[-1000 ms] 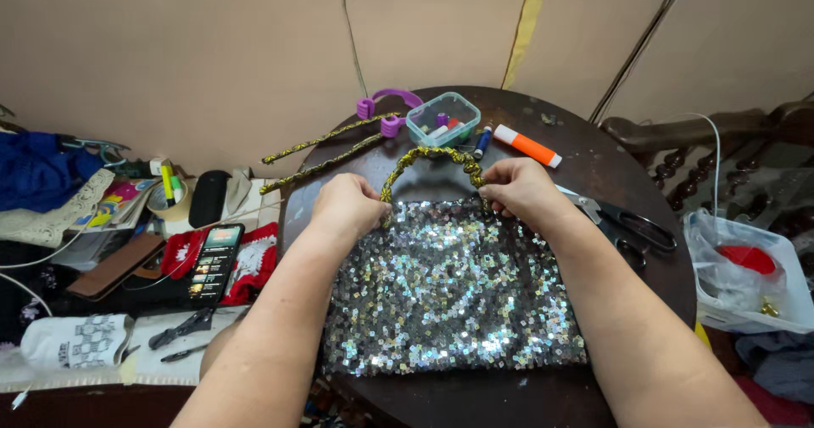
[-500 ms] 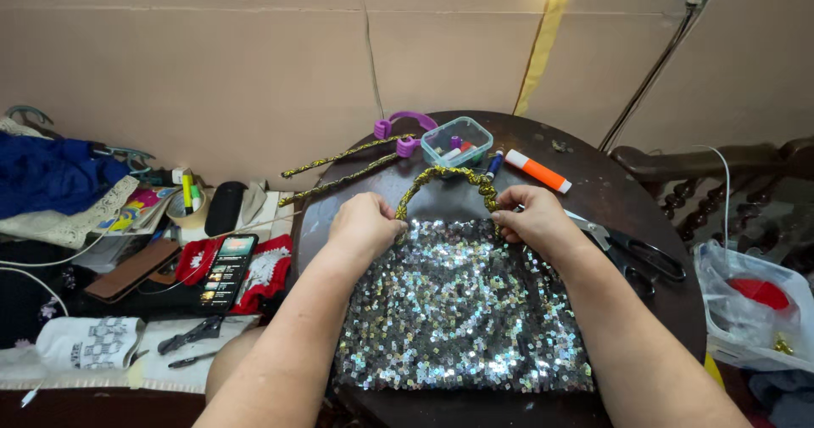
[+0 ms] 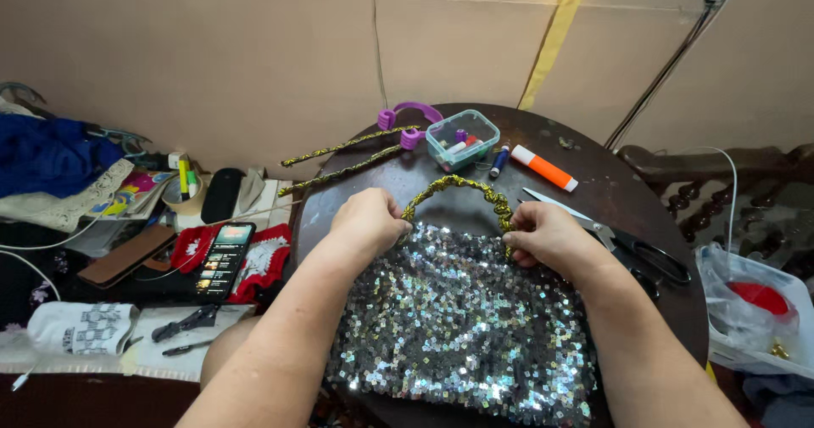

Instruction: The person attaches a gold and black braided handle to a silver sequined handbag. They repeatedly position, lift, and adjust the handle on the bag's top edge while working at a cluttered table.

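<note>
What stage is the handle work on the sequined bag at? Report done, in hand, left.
Done: the gold braided handle arches over the sequined bag, both ends at its top edge. In hand: the left hand and right hand pinch those ends. Left: two more braided strips lie unused; whether the ends are fixed cannot be seen.

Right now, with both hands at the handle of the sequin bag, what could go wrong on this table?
1. The scissors lie open beside the right hand, blades pointing toward the bag; a sideways slip could meet them.
2. The sequin bag seems to hang over the near edge of the round table; a hard pull on the gold handle held by the left hand might drag it off.
</note>
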